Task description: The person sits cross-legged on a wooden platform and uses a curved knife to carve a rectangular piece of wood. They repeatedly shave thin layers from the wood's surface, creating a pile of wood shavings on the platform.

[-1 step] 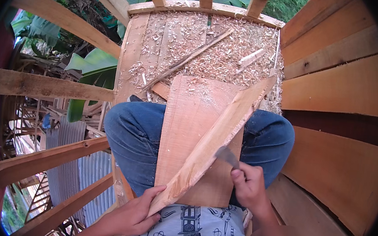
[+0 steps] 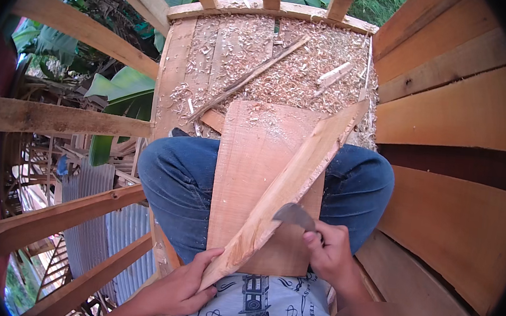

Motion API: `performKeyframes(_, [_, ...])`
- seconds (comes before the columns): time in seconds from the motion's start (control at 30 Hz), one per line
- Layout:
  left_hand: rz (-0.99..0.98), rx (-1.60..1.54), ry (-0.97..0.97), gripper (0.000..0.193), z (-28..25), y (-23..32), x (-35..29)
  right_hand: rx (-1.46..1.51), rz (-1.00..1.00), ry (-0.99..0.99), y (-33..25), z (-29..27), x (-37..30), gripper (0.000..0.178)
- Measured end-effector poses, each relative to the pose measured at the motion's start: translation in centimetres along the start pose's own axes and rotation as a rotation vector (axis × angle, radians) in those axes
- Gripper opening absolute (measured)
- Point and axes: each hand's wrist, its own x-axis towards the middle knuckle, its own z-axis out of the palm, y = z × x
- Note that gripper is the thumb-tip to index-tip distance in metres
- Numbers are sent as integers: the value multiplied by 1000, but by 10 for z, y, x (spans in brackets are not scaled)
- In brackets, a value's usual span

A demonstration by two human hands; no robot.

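L hand [image 2: 178, 287] round plank [image 2: 287, 191], R hand [image 2: 330, 251] clenching knife [image 2: 295, 214]

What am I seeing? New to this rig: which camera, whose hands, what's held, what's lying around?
No machine: a person works barehanded. Both pictures come from the left of two fisheye cameras on the person's head, looking down; straight edges bend. The left hand grips the near end of a long wood strip, slanting over a broad board on the person's jeans. The right hand holds a curved-bladed tool at the strip's edge. Beyond, shavings and a thin stick lie on a wooden platform.
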Motion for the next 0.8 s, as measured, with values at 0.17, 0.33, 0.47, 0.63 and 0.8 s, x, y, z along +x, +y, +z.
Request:
performKeyframes(0.17, [25, -97, -18, 78, 5, -4, 10, -200, -14, -28, -6, 6, -16, 36])
performKeyframes(0.33, [-54, -132, 13, 82, 15, -6, 12, -446, -31, -8, -10, -3, -28, 44])
performKeyframes(0.47, [52, -109, 89, 83, 24, -18, 14, -638, -94, 86, -7, -11, -29, 50])
performKeyframes(0.63, [81, -105, 131, 82, 26, -16, 14, -692, -179, 213, 12, -8, -24, 57])
performKeyframes(0.8, [49, -64, 119, 82, 23, -13, 15, -760, -119, 290, 25, -25, -19, 55])
